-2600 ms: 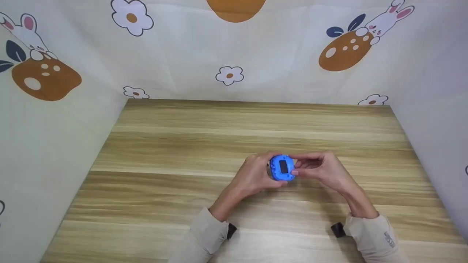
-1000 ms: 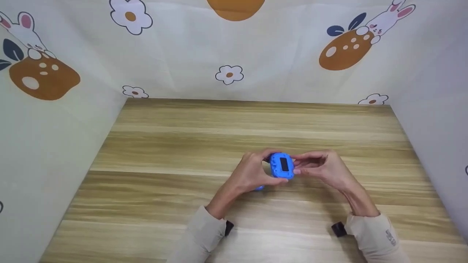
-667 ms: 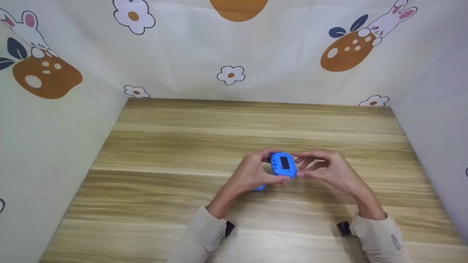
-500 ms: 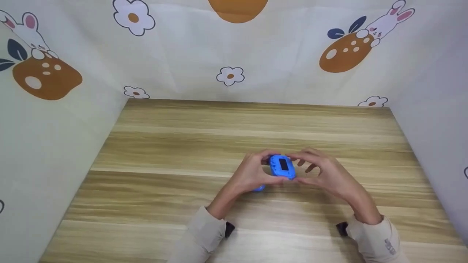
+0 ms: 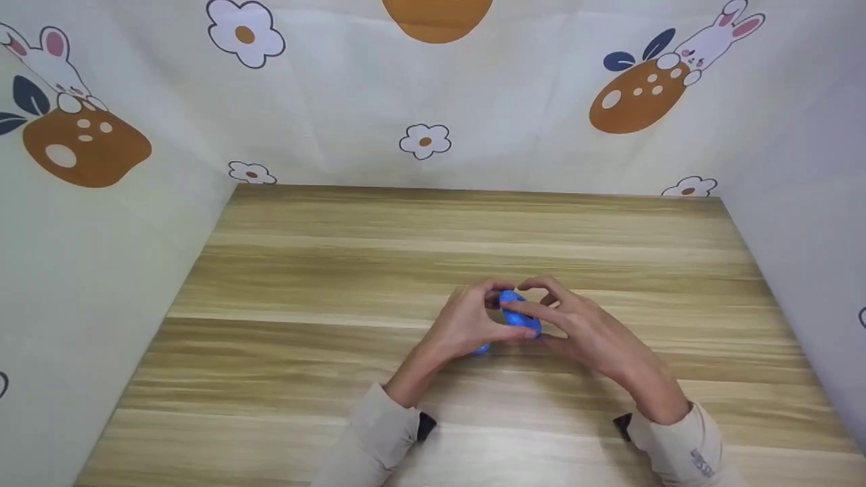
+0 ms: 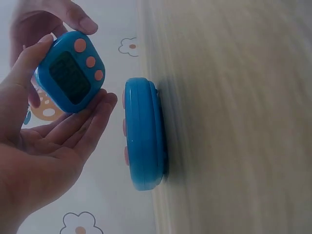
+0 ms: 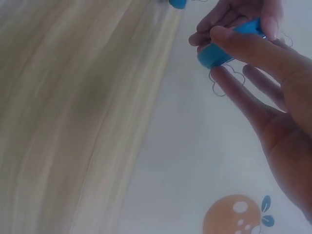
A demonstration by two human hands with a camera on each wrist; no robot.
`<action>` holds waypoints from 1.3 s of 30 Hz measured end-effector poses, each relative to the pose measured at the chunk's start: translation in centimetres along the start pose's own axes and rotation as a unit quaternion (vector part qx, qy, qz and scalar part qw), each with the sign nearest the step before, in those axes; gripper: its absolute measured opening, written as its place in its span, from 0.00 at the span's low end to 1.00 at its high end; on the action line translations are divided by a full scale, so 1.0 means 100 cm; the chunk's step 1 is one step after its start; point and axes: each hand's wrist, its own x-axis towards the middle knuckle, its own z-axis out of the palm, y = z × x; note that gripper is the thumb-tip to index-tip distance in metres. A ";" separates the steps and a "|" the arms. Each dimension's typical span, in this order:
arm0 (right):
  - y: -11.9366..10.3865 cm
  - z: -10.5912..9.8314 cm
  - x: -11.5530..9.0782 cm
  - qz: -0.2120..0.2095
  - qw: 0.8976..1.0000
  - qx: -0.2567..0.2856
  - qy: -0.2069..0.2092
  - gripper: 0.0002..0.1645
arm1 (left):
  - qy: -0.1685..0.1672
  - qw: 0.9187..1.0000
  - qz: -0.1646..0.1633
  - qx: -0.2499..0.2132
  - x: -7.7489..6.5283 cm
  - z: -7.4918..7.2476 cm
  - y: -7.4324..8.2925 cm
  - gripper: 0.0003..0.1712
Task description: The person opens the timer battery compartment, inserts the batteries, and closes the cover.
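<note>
A blue digital timer (image 6: 70,73) with a grey screen and orange buttons is held above the table. My left hand (image 5: 467,321) grips it between thumb and fingers; in the head view the timer's back (image 5: 521,325) is partly covered by fingers. My right hand (image 5: 592,331) pinches the same timer at its edge, one finger lying across the back. In the right wrist view its fingertips touch the timer (image 7: 214,54) from two sides. A second blue timer (image 6: 144,134) with orange buttons lies on the table below my left hand, mostly hidden in the head view.
The wood-grain table (image 5: 325,270) reaches back to a pale cloth (image 5: 325,101) printed with flowers, rabbits and oranges. Cloth also walls both sides. Black wrist devices (image 5: 426,427) show at the cuffs.
My right hand has shifted left and reached over the held timer, which has turned more edge-on. The second timer has come into view beneath my left hand, which stays nearly in place.
</note>
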 end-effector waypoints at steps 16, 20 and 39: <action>0.008 -0.017 -0.003 0.141 0.907 0.379 0.118 0.43 | 0.027 0.992 0.121 -0.039 0.005 -0.005 0.001 0.40; 0.017 -0.016 -0.009 0.158 0.902 0.388 0.104 0.43 | 0.035 0.990 0.127 -0.039 0.006 -0.005 0.002 0.38; 0.041 0.000 -0.024 0.163 0.982 0.057 -0.078 0.37 | -0.035 0.899 0.116 0.421 0.006 0.019 0.005 0.38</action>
